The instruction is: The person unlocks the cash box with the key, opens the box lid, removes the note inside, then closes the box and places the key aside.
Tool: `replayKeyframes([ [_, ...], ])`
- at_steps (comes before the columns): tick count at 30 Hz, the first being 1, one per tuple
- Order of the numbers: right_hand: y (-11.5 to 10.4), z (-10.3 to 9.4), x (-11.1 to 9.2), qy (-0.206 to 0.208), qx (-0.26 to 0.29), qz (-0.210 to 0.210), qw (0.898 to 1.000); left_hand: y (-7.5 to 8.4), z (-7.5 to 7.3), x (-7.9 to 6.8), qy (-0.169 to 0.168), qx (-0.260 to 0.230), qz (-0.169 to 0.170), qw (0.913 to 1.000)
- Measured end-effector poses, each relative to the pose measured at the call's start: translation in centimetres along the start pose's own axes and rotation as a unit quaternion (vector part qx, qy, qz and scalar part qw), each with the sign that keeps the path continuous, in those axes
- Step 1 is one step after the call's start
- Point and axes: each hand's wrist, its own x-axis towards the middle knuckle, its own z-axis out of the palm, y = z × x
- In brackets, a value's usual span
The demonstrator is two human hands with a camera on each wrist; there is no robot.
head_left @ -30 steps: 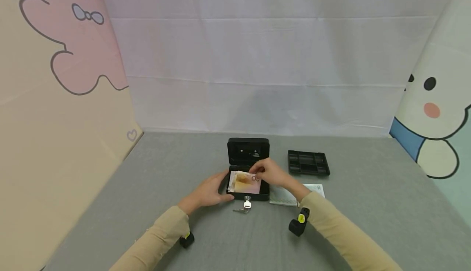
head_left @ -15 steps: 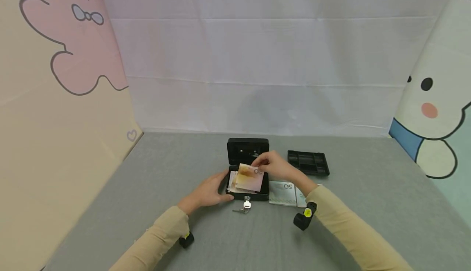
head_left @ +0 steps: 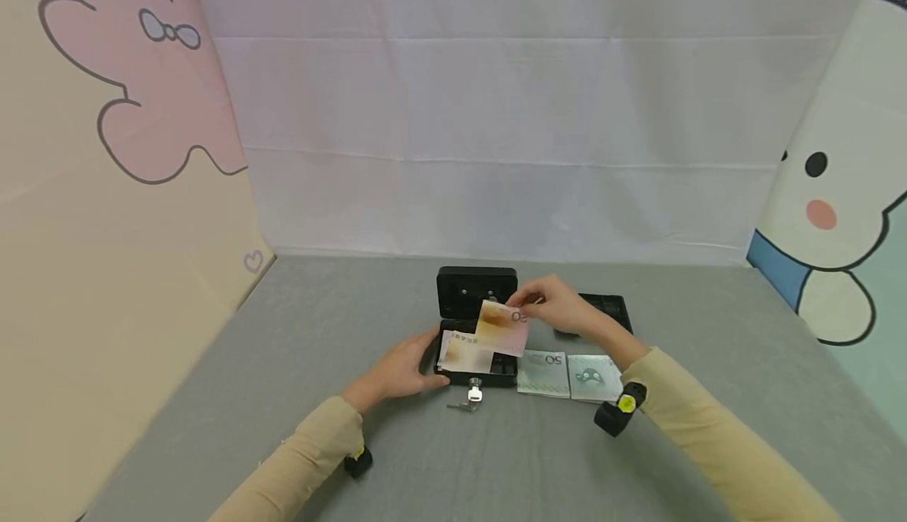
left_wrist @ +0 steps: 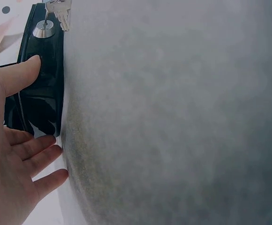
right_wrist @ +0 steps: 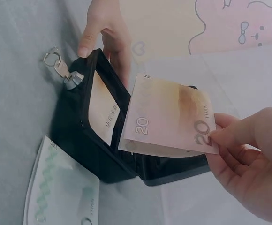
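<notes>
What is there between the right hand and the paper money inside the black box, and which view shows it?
A banknote marked 20, pinched by the right hand; the right wrist view shows this most clearly.

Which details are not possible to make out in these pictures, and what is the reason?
- Black compartment tray, head view: left part hidden behind the right hand.
- Black cash box, left wrist view: cut off by the picture's edge, partly behind the left hand.
- Green banknotes, right wrist view: cut off by the bottom edge.
- Keys, head view: teeth too small.
</notes>
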Motion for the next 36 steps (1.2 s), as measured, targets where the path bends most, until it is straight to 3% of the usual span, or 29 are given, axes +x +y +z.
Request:
replayKeyframes([
  [11, 0.9, -3.4, -3.5, 0.006, 0.021, 0.008, 1.000, -0.3, 0.1, 0.0, 0.005, 0.005, 0.001, 1.0000],
  [18, 2.4, -5.2, -6.5, 0.025, 0.001, -0.001, 1.000, -0.3, 0.1, 0.1, 0.007, 0.000, 0.000, 1.0000],
  [28, 3.5, -7.7, -11.9, 0.055, -0.067, 0.085, 0.993, -0.2, 0.3, 0.0, 0.006, 0.000, 0.005, 1.0000],
  [36, 5.4, -9.7, -14.3, 0.031, -0.078, 0.121, 0.989, -0.4, 0.3, 0.0, 0.007, 0.002, 0.003, 1.0000],
])
